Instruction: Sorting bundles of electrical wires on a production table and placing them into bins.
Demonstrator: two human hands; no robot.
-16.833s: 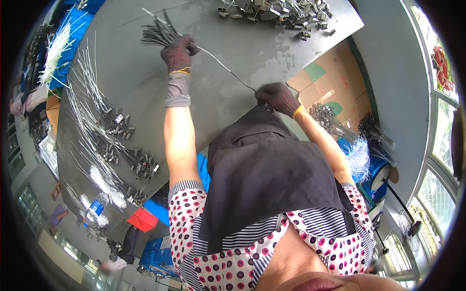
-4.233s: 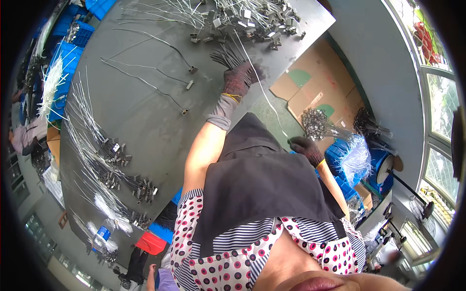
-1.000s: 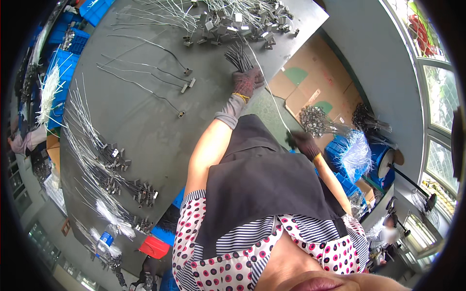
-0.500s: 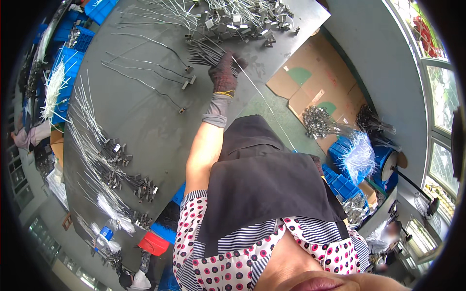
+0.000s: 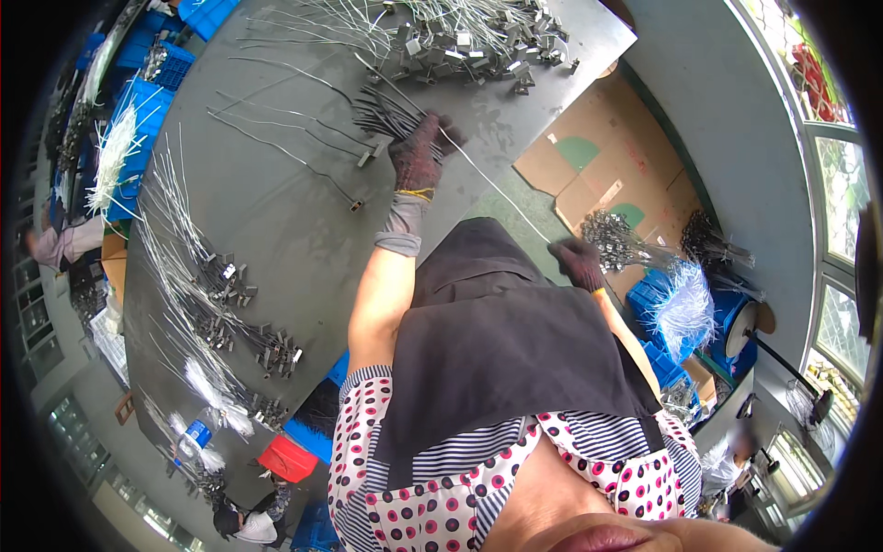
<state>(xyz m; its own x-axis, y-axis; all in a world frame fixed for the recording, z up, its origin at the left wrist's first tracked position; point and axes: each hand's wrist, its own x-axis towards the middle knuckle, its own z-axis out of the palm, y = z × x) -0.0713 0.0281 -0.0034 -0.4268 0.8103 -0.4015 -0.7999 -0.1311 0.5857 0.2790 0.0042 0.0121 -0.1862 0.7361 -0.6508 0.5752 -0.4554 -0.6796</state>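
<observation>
On the grey table (image 5: pixel 276 212), wire bundle (image 5: pixel 386 109) clenched in left hand (image 5: pixel 418 158); single wire (image 5: pixel 497 189) to gripping right hand (image 5: pixel 579 262)

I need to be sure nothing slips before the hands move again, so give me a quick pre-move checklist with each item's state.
1. Left hand gloved and closed on the bundle of wires: ok.
2. Right hand gloved, off the table edge: ok.
3. Long single wire runs between the two hands: ok.
4. Right fingers actually pinching that wire: cannot tell.
5. Pile of wires with metal clips lies just beyond the left hand: ok.
</observation>
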